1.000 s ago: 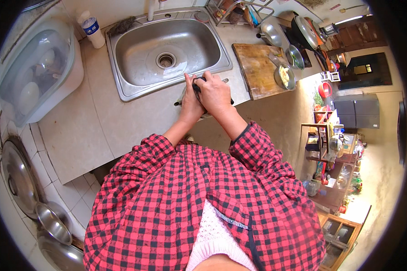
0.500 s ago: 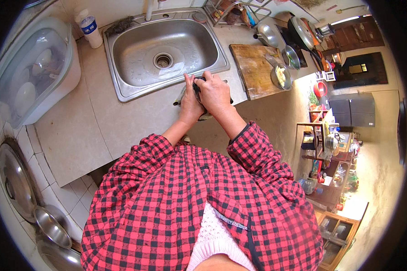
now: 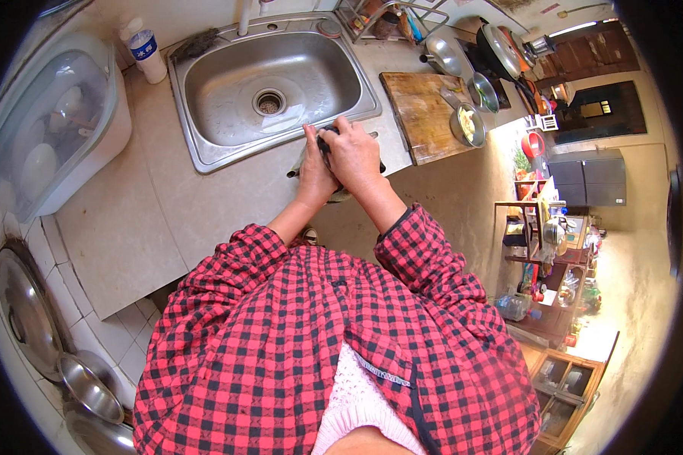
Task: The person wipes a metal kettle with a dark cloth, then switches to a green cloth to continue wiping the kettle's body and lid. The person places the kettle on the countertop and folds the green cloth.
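Note:
In front of the sink, my two hands are close together at the counter's front edge. A dark, crumpled cloth-like thing (image 3: 325, 142) is bunched between them, mostly hidden by the fingers. My right hand (image 3: 354, 155) curls over it from the right. My left hand (image 3: 316, 173) presses against its left side, fingers pointing toward the sink. A greyish-green part shows below the hands, and short dark ends stick out on both sides. Just beyond the fingers is the steel sink (image 3: 201, 157), with a clear plastic scrap (image 3: 284, 120) beside its drain.
On the right lies a wooden cutting board (image 3: 413, 114) with a metal bowl (image 3: 467, 127) of pale pieces and a knife. A lidded plastic tub (image 3: 91, 171) and a white bottle (image 3: 147, 57) stand at left. A wire rack (image 3: 393, 17) and pans are farther back.
The view has shifted slightly. My hands stay together around the dark cloth-like thing in nearly the same place, with only small changes in the fingers.

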Tool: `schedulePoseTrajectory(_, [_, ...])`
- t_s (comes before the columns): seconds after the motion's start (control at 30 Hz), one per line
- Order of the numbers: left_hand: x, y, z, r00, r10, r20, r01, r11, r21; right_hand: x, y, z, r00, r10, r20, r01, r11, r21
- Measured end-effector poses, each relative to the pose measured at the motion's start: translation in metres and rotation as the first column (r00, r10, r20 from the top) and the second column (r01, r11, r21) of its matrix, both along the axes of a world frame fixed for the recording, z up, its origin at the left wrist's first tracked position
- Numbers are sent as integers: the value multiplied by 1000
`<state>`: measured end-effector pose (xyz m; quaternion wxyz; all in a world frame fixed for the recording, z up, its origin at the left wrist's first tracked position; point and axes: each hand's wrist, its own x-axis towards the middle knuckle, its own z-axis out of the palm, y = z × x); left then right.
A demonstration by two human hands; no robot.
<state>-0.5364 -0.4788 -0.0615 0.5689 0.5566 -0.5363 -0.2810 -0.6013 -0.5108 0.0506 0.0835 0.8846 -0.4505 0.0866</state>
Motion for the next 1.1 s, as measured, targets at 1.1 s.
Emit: schedulePoseTrajectory(1.1, [10, -3, 4, 978, -206, 14, 206, 978, 35, -64, 83, -14, 915, -190, 357, 160, 981, 111])
